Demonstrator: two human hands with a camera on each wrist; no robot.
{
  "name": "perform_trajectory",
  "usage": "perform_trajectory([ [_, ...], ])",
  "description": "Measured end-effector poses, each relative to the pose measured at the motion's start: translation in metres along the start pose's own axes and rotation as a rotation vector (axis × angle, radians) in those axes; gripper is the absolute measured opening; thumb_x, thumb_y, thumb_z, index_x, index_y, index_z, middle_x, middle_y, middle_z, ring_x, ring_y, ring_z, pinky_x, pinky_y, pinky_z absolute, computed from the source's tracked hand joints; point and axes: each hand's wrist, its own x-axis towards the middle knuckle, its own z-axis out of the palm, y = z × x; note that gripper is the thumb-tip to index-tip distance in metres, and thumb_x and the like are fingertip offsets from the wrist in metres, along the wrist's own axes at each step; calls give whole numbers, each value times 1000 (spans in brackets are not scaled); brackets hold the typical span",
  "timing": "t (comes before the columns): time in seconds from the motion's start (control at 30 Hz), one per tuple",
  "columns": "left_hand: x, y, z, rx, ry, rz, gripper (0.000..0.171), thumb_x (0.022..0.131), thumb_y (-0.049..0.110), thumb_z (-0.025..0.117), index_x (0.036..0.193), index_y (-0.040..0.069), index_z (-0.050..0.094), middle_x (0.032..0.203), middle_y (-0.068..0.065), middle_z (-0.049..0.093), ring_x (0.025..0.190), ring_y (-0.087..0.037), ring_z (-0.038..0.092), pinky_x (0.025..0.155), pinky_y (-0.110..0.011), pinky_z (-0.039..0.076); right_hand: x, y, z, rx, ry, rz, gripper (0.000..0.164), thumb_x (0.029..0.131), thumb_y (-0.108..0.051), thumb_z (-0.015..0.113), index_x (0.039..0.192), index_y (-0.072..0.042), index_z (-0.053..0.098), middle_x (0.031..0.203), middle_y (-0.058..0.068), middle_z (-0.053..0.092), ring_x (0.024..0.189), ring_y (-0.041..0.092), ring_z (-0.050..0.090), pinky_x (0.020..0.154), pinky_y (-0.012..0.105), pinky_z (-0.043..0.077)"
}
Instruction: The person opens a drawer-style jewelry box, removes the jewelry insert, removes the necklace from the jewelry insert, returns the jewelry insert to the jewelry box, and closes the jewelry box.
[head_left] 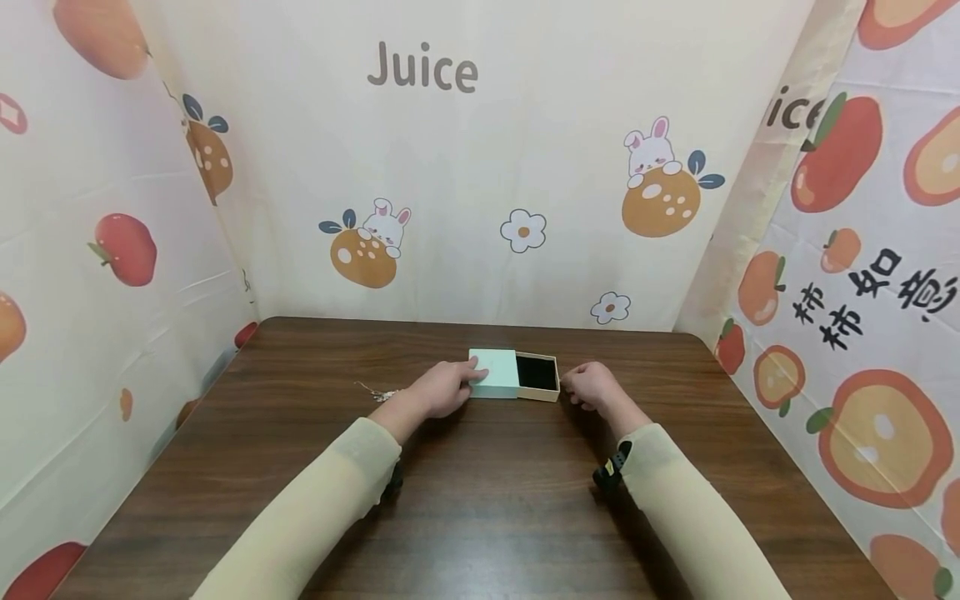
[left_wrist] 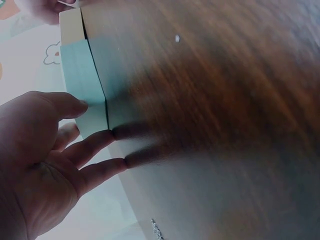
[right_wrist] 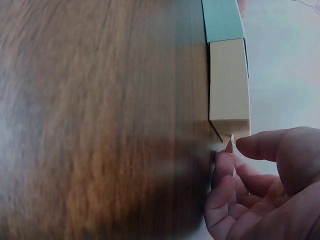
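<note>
A small drawer-style box stands toward the back of the table, its mint-green sleeve [head_left: 494,372] on the left. From the sleeve's right end the cream drawer [head_left: 537,395] sticks out, showing a black lining [head_left: 537,372]. My left hand [head_left: 442,388] grips the sleeve's left end; in the left wrist view the thumb lies against its front side. At the drawer's right end my right hand [head_left: 592,386] pinches a small pull tab [right_wrist: 230,144] between thumb and index finger. Beside the left wrist lies a thin silvery chain [head_left: 384,395], partly hidden by the hand.
The brown wood-grain table [head_left: 480,517] has its back edge just behind the box. Fruit-printed cloth [head_left: 450,150] hangs behind and along both sides. In the left wrist view a tiny white speck [left_wrist: 177,38] lies on the tabletop.
</note>
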Motion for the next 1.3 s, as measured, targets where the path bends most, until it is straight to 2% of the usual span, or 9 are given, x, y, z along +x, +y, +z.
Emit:
perform_trajectory([
  [0.17, -1, 1, 0, -6, -3, -8, 50, 112, 7, 57, 160, 17, 58, 176, -13, 41, 160, -32, 46, 130, -48, 42, 0, 2, 2, -33, 1, -15, 24, 105, -15, 61, 114, 1, 77, 83, 3, 65, 78, 17, 62, 64, 27, 51],
  [0.53, -3, 4, 0, -3, -10, -9, 50, 111, 6, 57, 160, 17, 58, 176, -12, 40, 161, -33, 45, 130, -49, 41, 1, -2, 11, -78, 61, -44, 23, 107, -16, 60, 111, 0, 76, 86, 5, 67, 73, 17, 61, 59, 28, 46],
  [1.0, -4, 6, -2, 2, -6, -14, 50, 111, 6, 57, 160, 17, 58, 176, -12, 41, 160, -33, 46, 130, -49, 42, 1, -5, 16, -69, 79, -76, 19, 108, -15, 61, 112, -1, 74, 89, 7, 67, 73, 17, 62, 60, 28, 47],
  [1.3, -4, 6, -3, -1, -5, -13, 50, 111, 6, 56, 160, 17, 59, 176, -12, 41, 160, -33, 46, 130, -49, 41, 4, -8, 17, -23, 56, -40, 18, 110, -16, 62, 114, -4, 75, 94, 9, 69, 76, 19, 64, 62, 28, 49],
])
